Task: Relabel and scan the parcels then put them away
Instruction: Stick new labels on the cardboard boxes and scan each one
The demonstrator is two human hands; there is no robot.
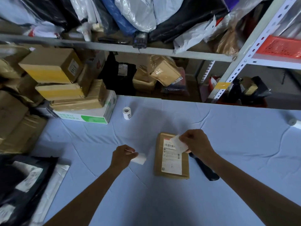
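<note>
A small brown cardboard parcel [171, 165] lies flat on the blue cloth-covered table [236, 144], its printed shipping label facing up. My right hand [196, 144] pinches a white label [180, 143] just above the parcel's upper right corner. To the left of the parcel, my left hand [123, 156] pinches a white piece of backing paper [140, 158] above the cloth. A black handheld scanner [206, 169] lies beside the parcel's right edge, partly hidden under my right forearm.
A roll of labels [127, 113] stands at the table's back. Stacked cardboard boxes [65, 85] fill the back left, black and white mailer bags [24, 181] the near left. Metal shelving [117, 46] with parcels rises behind; another white roll [295, 123] lies far right.
</note>
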